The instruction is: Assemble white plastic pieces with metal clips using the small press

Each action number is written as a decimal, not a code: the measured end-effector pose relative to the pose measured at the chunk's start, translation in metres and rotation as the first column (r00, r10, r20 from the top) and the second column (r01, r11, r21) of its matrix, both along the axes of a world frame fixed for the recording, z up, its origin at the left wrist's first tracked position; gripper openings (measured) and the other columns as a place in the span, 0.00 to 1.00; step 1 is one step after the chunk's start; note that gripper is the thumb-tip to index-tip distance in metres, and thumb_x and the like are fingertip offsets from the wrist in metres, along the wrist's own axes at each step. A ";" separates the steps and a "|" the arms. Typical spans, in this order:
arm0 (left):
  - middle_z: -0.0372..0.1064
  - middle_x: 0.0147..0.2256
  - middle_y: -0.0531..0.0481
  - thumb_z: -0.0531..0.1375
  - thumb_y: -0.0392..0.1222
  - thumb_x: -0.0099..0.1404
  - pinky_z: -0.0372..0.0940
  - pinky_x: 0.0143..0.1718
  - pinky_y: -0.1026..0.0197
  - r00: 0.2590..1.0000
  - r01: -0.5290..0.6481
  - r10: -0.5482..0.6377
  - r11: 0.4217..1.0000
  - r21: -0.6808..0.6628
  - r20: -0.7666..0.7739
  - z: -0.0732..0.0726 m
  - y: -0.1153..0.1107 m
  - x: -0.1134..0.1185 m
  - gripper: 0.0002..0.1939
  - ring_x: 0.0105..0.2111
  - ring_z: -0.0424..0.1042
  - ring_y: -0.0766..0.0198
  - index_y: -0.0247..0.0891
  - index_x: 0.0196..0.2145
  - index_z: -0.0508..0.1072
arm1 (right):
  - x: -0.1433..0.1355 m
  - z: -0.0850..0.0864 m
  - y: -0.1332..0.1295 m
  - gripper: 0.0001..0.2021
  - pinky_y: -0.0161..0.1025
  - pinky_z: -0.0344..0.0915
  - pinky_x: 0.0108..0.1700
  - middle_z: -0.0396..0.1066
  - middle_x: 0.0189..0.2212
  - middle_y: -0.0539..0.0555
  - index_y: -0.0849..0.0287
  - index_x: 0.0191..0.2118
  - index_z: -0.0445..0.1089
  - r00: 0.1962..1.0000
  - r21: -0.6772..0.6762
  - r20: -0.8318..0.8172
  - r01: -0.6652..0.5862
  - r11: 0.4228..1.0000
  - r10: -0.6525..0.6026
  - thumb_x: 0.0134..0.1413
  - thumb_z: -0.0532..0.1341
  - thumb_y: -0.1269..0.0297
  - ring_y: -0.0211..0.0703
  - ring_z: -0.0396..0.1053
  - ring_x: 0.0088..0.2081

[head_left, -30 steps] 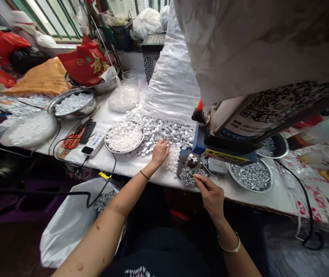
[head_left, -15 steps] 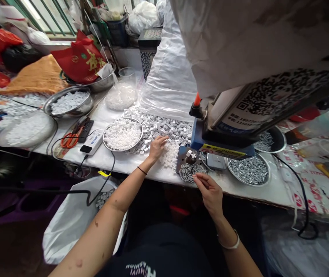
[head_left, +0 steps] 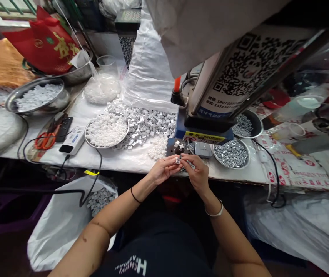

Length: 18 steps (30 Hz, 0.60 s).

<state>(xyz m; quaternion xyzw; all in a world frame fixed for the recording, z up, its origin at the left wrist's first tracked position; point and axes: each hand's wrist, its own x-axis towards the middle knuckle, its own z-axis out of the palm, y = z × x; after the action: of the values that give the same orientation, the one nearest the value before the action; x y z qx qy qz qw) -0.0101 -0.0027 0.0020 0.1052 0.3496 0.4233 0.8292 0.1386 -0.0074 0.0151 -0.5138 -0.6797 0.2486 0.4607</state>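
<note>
Between the fingertips of my left hand [head_left: 164, 170] is a small grey-white square plastic piece [head_left: 177, 161]. My right hand [head_left: 196, 172] meets it there, thumb and fingers pinched together at the piece's right side; whatever tiny part they pinch is too small to make out. Both hands are just in front of a dark metal plate [head_left: 170, 146] under a blue press head [head_left: 203, 133]. White pieces [head_left: 179, 145] sit on that plate. A heap of short metal pins [head_left: 189, 164] is partly hidden behind my right hand. Small white parts [head_left: 157, 149] lie loose to the left.
Many grey square pieces [head_left: 149, 123] cover the table behind. Left stands a round tray [head_left: 103, 147] of white parts, then a power strip [head_left: 73, 141] and orange scissors [head_left: 45, 141]. A bowl [head_left: 233, 168] of metal pins is on the right. An open white sack [head_left: 49, 227] hangs below.
My left hand has come from the loose pieces to the right, now with a square piece in its fingers. My right hand has moved up from the pins to meet it. The view has shifted.
</note>
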 end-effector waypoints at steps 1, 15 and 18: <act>0.74 0.33 0.46 0.63 0.33 0.55 0.70 0.37 0.66 1.000 0.004 -0.005 1.000 0.013 0.014 0.001 -0.001 0.001 0.14 0.33 0.75 0.66 0.30 0.41 0.73 | 0.000 0.000 0.000 0.05 0.40 0.68 0.46 0.75 0.37 0.52 0.54 0.35 0.73 0.999 0.028 0.043 -0.013 1.000 0.012 0.56 0.59 0.64 0.41 0.72 0.41; 0.75 0.34 0.46 0.66 0.38 0.54 0.67 0.37 0.66 0.999 0.029 -0.030 0.992 0.120 0.010 0.002 -0.006 0.002 0.16 0.32 0.73 0.67 0.31 0.41 0.75 | 0.011 -0.010 0.004 0.12 0.38 0.72 0.41 0.76 0.40 0.53 0.55 0.44 0.72 0.942 0.372 0.311 -0.245 0.895 0.129 0.55 0.58 0.73 0.40 0.72 0.39; 0.75 0.34 0.45 0.66 0.39 0.54 0.67 0.37 0.65 1.000 0.027 -0.027 0.993 0.119 0.000 -0.001 -0.007 0.004 0.16 0.32 0.74 0.66 0.30 0.41 0.75 | 0.013 -0.015 0.005 0.12 0.39 0.73 0.41 0.76 0.40 0.53 0.55 0.44 0.72 0.939 0.389 0.308 -0.270 0.881 0.151 0.55 0.58 0.74 0.41 0.72 0.40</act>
<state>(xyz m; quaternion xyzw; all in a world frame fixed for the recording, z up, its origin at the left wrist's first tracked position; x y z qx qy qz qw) -0.0066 -0.0102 0.0008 0.1585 0.3217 0.4322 0.8274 0.1519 -0.0022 -0.0004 -0.3521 -0.8257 0.0712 0.4350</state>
